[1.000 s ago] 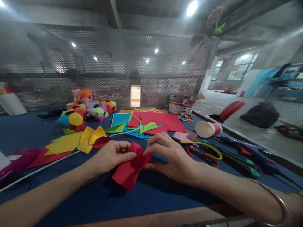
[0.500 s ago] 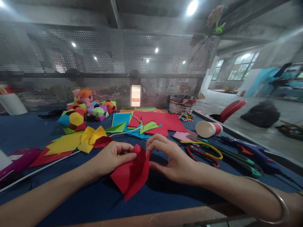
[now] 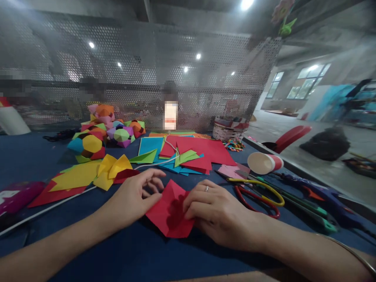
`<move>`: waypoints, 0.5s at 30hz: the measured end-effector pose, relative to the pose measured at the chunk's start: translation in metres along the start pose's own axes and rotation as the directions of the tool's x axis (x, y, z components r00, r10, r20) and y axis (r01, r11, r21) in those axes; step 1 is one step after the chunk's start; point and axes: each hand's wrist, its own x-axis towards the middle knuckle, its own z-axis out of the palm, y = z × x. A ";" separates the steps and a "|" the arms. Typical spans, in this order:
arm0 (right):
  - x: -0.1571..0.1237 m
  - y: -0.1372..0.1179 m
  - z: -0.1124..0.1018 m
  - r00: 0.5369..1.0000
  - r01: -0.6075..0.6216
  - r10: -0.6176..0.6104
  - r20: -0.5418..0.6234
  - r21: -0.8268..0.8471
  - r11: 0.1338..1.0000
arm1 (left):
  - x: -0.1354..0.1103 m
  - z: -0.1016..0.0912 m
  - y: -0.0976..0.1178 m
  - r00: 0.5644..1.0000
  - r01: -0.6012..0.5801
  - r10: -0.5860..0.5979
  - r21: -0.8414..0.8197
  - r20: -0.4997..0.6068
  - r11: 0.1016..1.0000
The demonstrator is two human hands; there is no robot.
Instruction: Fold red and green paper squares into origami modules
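Note:
A creased piece of red paper (image 3: 167, 211) is at the near middle of the table, its folds standing partly up. My right hand (image 3: 219, 213), with a ring on one finger, pinches its right side; the fingertips are partly hidden behind the paper and knuckles. At the paper's left edge is my left hand (image 3: 138, 197), its fingers apart and slightly curled, the thumb at or against the edge. Just beyond the left hand sit a folded yellow paper piece (image 3: 113, 168) and a dark red paper piece (image 3: 125, 176).
Loose coloured sheets (image 3: 205, 149) lie ahead, crossed by a white cord (image 3: 152, 163). Folded paper balls (image 3: 91, 145) are piled left, near a magenta glue gun (image 3: 20, 196). On the right are scissors (image 3: 274, 192), a paper cup (image 3: 264, 162), a blue glue gun (image 3: 311, 192) and a woven basket (image 3: 230, 127).
The red paper has turned and opened out, showing more of its inner face. My left fingers have lifted off it and spread; my right hand has moved nearer and closed on its right side.

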 end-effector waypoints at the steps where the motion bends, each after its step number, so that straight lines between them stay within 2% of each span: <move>1: -0.001 0.000 0.000 1.000 -0.014 0.014 0.022 0.003 1.000 | -0.003 0.000 0.000 0.998 -0.065 0.065 0.022 -0.025 0.998; 3: -0.003 0.000 0.000 0.998 -0.040 0.040 0.049 -0.016 0.999 | -0.011 -0.002 0.004 0.973 -0.230 0.231 0.044 -0.024 0.972; 4: -0.004 0.000 0.000 0.997 -0.045 0.046 0.059 -0.023 0.999 | -0.015 -0.003 0.007 0.942 -0.334 0.334 0.062 0.010 0.941; 5: -0.004 -0.001 -0.001 0.997 -0.049 0.051 0.065 -0.024 0.998 | -0.019 -0.005 0.009 0.897 -0.442 0.438 0.089 0.062 0.893; 7: -0.006 -0.001 -0.002 0.995 -0.064 0.064 0.072 0.003 0.998 | -0.025 -0.006 0.013 0.773 -0.634 0.607 0.196 0.184 0.748; 8: -0.007 -0.002 -0.002 0.995 -0.075 0.073 0.074 0.024 0.997 | -0.026 -0.006 0.014 0.731 -0.683 0.646 0.248 0.222 0.687; 9: -0.007 -0.003 -0.003 0.994 -0.089 0.086 0.074 0.044 0.995 | -0.027 -0.006 0.013 0.707 -0.706 0.666 0.298 0.239 0.643; 15: -0.007 -0.009 -0.012 0.976 -0.171 0.150 0.158 0.132 0.976 | -0.034 0.007 0.011 0.694 -0.703 0.703 0.355 0.156 0.616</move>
